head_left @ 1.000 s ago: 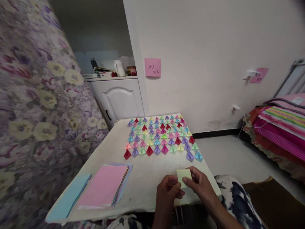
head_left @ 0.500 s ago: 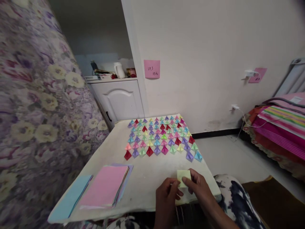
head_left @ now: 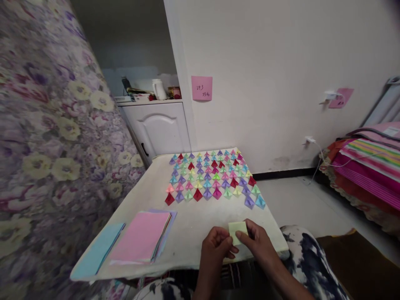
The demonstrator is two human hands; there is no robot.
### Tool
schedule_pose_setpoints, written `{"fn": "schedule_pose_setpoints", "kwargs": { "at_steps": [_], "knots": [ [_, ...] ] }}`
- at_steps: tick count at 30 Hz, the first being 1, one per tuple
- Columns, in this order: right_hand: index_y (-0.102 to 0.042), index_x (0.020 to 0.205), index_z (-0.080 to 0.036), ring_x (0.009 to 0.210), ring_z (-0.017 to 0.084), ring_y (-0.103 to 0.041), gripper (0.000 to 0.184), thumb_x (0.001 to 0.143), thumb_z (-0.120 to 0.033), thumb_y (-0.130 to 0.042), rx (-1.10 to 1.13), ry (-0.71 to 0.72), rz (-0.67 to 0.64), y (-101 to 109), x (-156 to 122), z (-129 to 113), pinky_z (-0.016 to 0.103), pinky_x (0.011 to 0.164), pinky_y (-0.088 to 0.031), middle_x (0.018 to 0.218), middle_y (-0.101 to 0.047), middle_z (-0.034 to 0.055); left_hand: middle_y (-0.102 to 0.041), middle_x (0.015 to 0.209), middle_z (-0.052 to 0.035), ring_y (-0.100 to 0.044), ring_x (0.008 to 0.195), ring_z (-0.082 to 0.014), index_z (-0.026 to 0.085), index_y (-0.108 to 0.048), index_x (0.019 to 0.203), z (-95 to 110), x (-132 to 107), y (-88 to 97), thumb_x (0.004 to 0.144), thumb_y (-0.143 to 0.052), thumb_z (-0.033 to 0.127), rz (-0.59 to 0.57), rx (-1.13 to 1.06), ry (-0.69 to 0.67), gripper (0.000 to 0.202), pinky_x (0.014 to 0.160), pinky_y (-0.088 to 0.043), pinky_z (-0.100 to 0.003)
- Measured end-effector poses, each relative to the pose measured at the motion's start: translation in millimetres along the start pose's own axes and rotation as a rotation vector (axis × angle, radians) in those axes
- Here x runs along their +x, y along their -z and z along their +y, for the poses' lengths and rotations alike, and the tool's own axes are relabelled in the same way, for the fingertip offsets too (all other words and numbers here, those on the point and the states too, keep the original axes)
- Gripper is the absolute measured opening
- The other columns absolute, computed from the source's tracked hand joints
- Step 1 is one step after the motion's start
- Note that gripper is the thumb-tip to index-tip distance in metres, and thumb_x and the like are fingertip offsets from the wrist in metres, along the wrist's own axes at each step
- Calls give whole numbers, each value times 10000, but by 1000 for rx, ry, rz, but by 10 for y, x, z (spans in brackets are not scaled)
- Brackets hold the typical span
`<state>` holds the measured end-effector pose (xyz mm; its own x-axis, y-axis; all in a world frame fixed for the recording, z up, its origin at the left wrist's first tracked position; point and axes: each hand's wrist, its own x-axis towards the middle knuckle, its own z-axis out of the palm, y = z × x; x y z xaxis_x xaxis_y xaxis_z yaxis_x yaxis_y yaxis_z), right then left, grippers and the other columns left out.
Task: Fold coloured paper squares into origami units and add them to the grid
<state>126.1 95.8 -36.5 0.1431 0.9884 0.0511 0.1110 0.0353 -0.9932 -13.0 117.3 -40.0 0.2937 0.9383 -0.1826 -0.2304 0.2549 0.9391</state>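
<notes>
Over the near right part of the table, my right hand grips a small pale yellow square of folded paper, its thumb pressed flat on the face and the fingers behind. My left hand is curled at the paper's lower left edge, thumb and fingertips closed together there. Farther out on the table lie rows of small folded paper pieces in red, purple, green, pink, blue and yellow, each shaped like a pointed diamond.
At the left of the table lie a stack of pink and other coloured paper and some blue paper. A floral curtain hangs on the left. Behind stand a white cabinet and a wall with a pink note.
Both hands have shifted slightly left with the yellow paper between them, and the left fingertips have curled closer to its edge. The camera view has moved a little.
</notes>
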Motion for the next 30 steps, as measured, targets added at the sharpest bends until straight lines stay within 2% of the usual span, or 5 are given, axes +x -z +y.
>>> {"fn": "schedule_pose_setpoints", "kwargs": {
  "at_steps": [5, 16, 22, 30],
  "knots": [
    [-497, 678, -169, 587, 128, -441, 213, 743, -361, -562, -10, -11, -12, -10, -15, -34, 223, 532, -358, 605, -487, -27, -613, 528, -20, -572, 487, -129, 134, -590, 706, 32, -40, 21, 688, -635, 462, -16, 0, 23, 331, 475, -425, -216],
    [-498, 688, -174, 577, 128, -463, 215, 754, -366, -569, 38, -7, -39, -67, -82, -66, 218, 518, -369, 612, -507, -30, -632, 525, -15, -567, 455, -123, 128, -619, 692, -9, -62, 102, 633, -701, 396, -31, 57, 26, 286, 473, -431, -219],
    [-532, 701, -174, 580, 135, -494, 200, 759, -362, -567, 44, 7, -36, -118, -98, -54, 221, 525, -398, 616, -539, -24, -663, 571, -32, -589, 462, -134, 129, -603, 674, -56, -78, 134, 632, -693, 402, -58, 71, 79, 290, 461, -424, -220],
    [-542, 740, -169, 452, 101, -452, 201, 760, -368, -564, 102, -53, -20, -208, -117, 0, 206, 440, -347, 519, -517, -54, -667, 583, -29, -583, 452, -118, 127, -572, 638, -69, -91, 112, 612, -716, 378, -97, -16, 147, 291, 446, -421, -208]
  ]
}}
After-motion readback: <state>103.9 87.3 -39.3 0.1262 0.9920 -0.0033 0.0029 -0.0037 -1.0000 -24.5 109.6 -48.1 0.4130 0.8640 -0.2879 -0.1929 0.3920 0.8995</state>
